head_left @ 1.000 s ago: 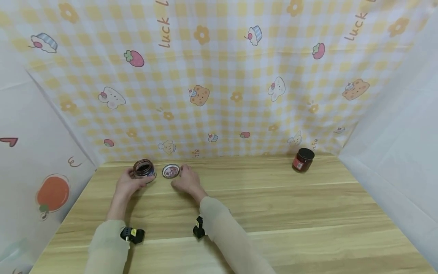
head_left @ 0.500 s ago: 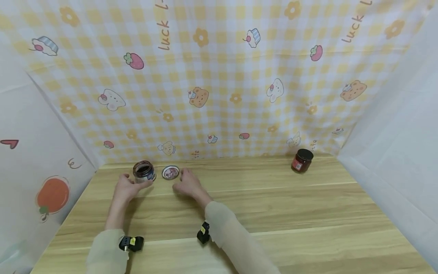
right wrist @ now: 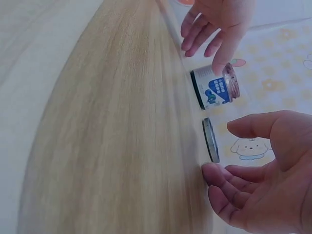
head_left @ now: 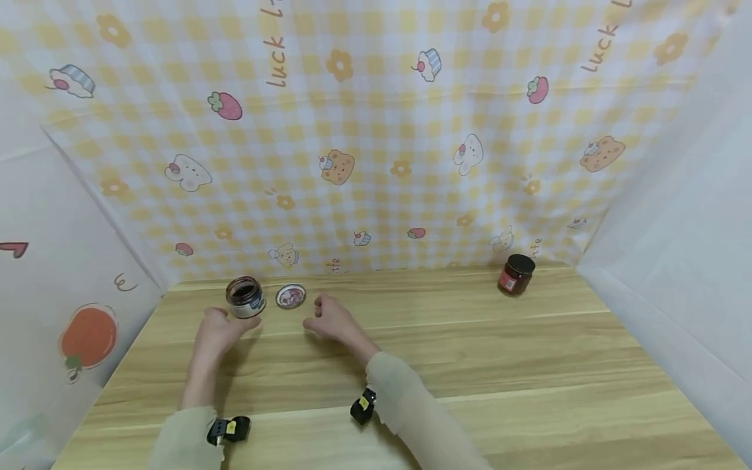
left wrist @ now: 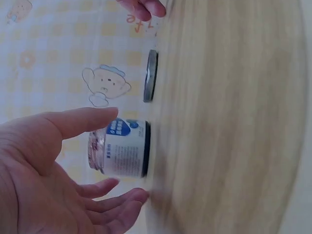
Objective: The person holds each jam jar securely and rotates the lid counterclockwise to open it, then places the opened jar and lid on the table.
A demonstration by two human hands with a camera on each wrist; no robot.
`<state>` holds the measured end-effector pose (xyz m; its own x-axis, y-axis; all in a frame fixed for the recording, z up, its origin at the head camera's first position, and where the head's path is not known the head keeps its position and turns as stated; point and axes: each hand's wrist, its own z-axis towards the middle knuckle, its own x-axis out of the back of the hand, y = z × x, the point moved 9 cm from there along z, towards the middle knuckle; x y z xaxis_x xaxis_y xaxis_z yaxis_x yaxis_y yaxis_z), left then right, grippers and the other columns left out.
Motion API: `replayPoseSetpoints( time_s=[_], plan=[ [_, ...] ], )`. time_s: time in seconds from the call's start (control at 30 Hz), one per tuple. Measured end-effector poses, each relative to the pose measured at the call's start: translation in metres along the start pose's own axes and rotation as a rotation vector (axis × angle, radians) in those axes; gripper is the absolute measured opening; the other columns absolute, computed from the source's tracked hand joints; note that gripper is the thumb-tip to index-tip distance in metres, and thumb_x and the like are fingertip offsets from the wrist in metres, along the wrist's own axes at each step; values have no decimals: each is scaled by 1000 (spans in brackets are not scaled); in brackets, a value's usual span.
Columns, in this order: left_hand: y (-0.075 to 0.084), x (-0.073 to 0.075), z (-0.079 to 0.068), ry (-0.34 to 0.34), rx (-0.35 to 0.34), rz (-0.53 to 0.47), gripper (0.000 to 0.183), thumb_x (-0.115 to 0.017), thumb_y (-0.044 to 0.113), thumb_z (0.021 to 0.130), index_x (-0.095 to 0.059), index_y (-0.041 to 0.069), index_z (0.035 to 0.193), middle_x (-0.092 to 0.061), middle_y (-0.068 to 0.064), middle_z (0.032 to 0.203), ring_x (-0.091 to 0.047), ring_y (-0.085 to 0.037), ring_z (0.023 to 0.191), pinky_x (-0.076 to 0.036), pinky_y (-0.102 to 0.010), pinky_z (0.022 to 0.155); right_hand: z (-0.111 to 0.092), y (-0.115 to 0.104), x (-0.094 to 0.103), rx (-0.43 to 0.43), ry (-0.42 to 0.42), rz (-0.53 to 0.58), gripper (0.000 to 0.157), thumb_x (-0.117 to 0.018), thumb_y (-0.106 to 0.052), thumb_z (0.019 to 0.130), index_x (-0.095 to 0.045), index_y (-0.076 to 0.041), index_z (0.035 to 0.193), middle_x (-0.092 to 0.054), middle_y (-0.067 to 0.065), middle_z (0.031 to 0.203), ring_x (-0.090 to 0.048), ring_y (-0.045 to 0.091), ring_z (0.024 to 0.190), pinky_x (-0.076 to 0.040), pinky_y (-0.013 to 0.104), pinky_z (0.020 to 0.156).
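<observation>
An uncapped glass jar (head_left: 246, 297) with a white and blue label stands upright at the back left of the table, dark residue inside its mouth. Just in front of it is my left hand (head_left: 219, 333), thumb and fingers spread apart; the left wrist view shows a gap around the jar (left wrist: 124, 148). To the jar's right a round lid (head_left: 290, 296) lies flat, its printed inner side up. My right hand (head_left: 335, 320) hovers right of the lid, holding nothing, its fingers loosely bent in the right wrist view, apart from the lid (right wrist: 210, 140).
A second jar (head_left: 517, 275), dark red with a black lid on, stands at the back right of the wooden table (head_left: 470, 365). A checked yellow curtain (head_left: 376, 130) hangs directly behind the table. White sheets (head_left: 675, 228) flank both sides.
My left hand has let go of the jar and drawn back toward me. The right hand has moved away from the lid, rightward and nearer. Jar and lid stay in place.
</observation>
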<state>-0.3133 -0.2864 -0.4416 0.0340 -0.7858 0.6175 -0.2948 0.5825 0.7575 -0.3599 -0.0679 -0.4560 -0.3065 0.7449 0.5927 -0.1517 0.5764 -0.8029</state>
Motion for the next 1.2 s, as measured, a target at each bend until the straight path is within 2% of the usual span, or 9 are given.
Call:
replayPoseSetpoints(
  time_s=[0.13, 0.37, 0.57, 0.77, 0.93, 1.2],
  plan=[
    [4, -6, -3, -38, -27, 6, 94, -72, 37, 91, -22, -25, 142, -29, -47, 143, -32, -58, 132, -29, -63, 110, -5, -1, 3, 22, -19, 3, 45, -74, -18, 87, -59, 4, 124, -56, 0, 89, -54, 12, 75, -49, 28, 77],
    [13, -18, -11, -100, -37, 49, 83, -69, 39, 93, -30, -20, 137, -37, -43, 139, -40, -56, 126, -36, -62, 103, -14, -2, 10, 67, -58, -58, 50, -73, -24, 89, -58, 2, 129, -64, 5, 106, -60, 16, 94, -51, 32, 89],
    [27, -31, -18, -155, -82, 61, 77, -67, 39, 95, -33, -15, 139, -42, -41, 138, -44, -54, 125, -38, -62, 102, -21, 0, 20, 90, -57, -35, 53, -71, -24, 91, -56, 1, 134, -66, 12, 117, -63, 22, 105, -51, 35, 92],
    [37, -41, -20, -171, -109, 15, 73, -69, 34, 96, -37, -12, 142, -47, -39, 137, -48, -51, 124, -40, -61, 101, -27, 3, 29, 116, -47, 24, 51, -72, -22, 91, -56, 0, 135, -65, 13, 118, -64, 23, 105, -53, 33, 88],
    [48, -48, -21, -168, -150, -1, 67, -71, 30, 94, -43, -11, 139, -53, -36, 129, -54, -47, 116, -46, -56, 94, -31, 2, 36, 132, -52, 38, 52, -70, -22, 94, -54, 0, 138, -64, 12, 120, -64, 23, 104, -53, 32, 85],
    [60, -57, -24, -198, -182, -11, 67, -74, 36, 93, -47, -7, 138, -55, -31, 128, -56, -44, 115, -48, -52, 89, -35, -7, 43, 167, -73, 39, 54, -68, -30, 96, -53, -5, 142, -62, 13, 127, -63, 21, 103, -52, 32, 82]
  ],
)
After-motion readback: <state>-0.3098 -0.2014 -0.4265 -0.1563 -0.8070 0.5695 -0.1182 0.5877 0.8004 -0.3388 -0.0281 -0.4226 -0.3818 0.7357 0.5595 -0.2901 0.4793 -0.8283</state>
